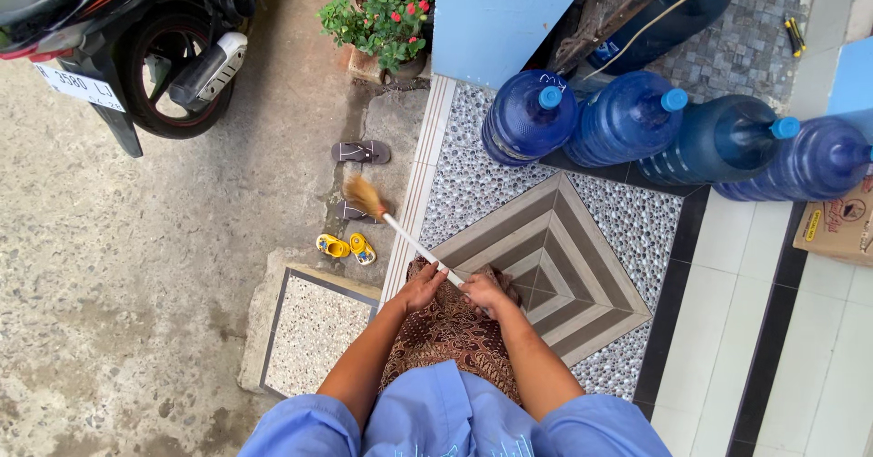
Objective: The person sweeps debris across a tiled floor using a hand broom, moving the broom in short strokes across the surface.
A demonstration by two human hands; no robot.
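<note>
Both hands on broom, sweeping at the porch step.

Left hand (423, 286) and right hand (485, 291) are closed around the white handle of the broom (400, 230); bristles rest on the concrete beside the small yellow shoes (346, 247). Judgement: short, low strokes outward off the pebbled tile (473, 184), steering clear of the sandals (361, 152).

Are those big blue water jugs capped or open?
Capped: each of the four blue water jugs lying by the wall shows a light blue cap on its neck.
</note>
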